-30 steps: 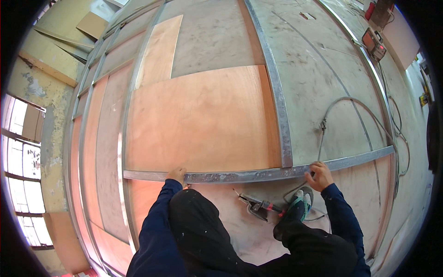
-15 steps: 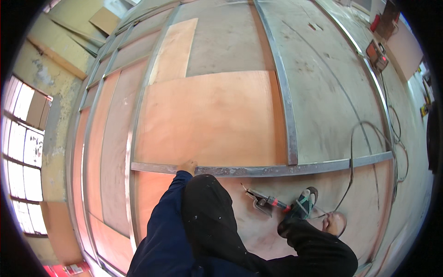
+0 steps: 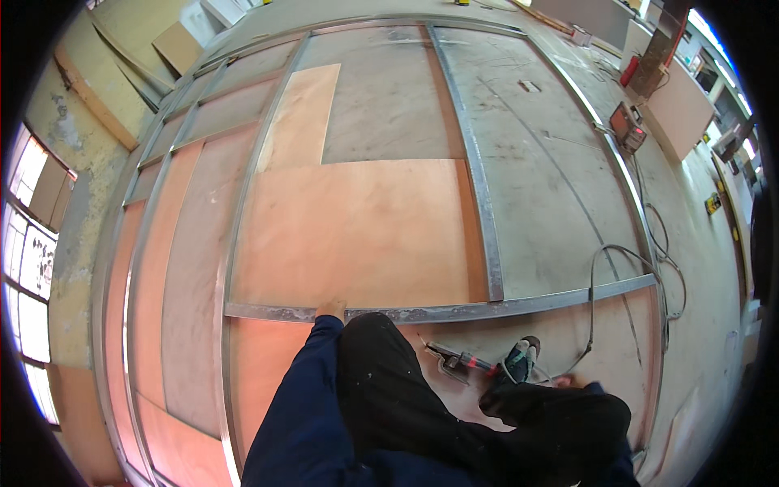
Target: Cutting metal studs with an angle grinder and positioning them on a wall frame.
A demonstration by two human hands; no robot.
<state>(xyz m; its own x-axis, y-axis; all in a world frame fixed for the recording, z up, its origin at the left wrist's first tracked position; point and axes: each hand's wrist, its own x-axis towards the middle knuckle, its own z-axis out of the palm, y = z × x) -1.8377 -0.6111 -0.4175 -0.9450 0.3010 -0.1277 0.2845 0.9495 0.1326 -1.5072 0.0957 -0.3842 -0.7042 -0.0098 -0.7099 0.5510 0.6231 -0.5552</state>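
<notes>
My left hand (image 3: 331, 308) is closed over a grey metal crossbar (image 3: 422, 313) of a large frame, just ahead of my left knee. By my bent right leg is my right hand (image 3: 570, 381), smeared and partly covered by the trouser, so its fingers do not show clearly. A tool with a red and black handle (image 3: 475, 363) and a thin tip, which looks like a welding electrode holder, lies beside my right shoe (image 3: 519, 357), inside the frame. My right hand is nearest to that shoe and a cable. Orange-tan wood panels (image 3: 357, 231) lie within the frame.
A dark cable (image 3: 594, 312) loops over the crossbar at right. Beyond the frame's right rail stands a red and black power box (image 3: 628, 127). A pale board (image 3: 686, 118) stands behind it. At left are a yellow wall (image 3: 89, 166) and windows.
The view has tilted up, showing more of the room ahead. My right hand has drawn in behind my right leg. My left hand stays on the crossbar.
</notes>
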